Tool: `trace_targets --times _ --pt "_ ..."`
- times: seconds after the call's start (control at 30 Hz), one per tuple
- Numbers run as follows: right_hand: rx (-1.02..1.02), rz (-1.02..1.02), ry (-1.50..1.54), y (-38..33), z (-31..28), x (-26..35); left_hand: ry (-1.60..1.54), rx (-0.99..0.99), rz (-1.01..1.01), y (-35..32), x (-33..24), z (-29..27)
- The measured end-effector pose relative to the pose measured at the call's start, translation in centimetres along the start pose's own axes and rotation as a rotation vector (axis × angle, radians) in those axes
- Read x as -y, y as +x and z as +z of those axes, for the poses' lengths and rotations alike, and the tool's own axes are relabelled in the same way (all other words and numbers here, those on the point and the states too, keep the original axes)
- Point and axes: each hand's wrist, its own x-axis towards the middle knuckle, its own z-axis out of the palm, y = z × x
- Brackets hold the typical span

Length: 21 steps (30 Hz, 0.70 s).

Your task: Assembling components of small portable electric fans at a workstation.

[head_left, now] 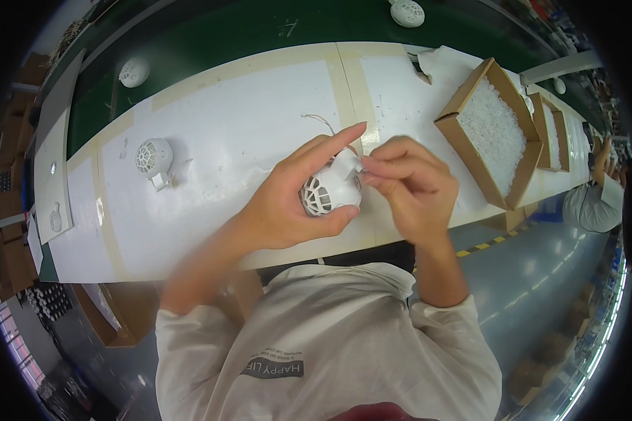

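Observation:
My left hand (288, 193) wraps around a round white plastic housing (340, 191) with a lattice of openings on one side and a square neck on top. It is held above the white worktable (225, 140). At the neck, the thumb and fingers of my right hand (416, 184) are pinched together; whatever small piece lies between them is too small to make out. A thin pale wire (319, 118) sticks out beyond my left hand. To the left on the table rests a similar white lattice housing (154, 156) with a square neck.
A cardboard box (460, 137) of small clear-white pieces stands at the right, with another box (565, 151) beyond it. Across the far side runs a green conveyor belt (260, 35) carrying white housings (134, 72). Another person (595, 203) is at the far right.

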Motion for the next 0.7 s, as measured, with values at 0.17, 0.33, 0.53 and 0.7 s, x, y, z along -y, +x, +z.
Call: trace_targets --times 0.17,0.33,0.53,0.7 --pt "0.322 -0.079 -0.106 2.4 -2.5 0.2 -0.269 0.079 -0.189 -0.2 -0.6 -0.2" --pt "0.304 -0.232 -0.216 2.3 -1.9 0.7 -0.139 0.098 -0.188 -0.2 -0.9 -0.5" --pt "0.194 -0.201 -0.375 1.2 -0.8 1.3 0.312 -0.045 -0.049 -0.4 -1.2 0.9" --pt "0.088 -0.069 -0.214 1.1 -0.2 2.2 0.126 -0.084 0.051 -0.8 -1.2 1.2"
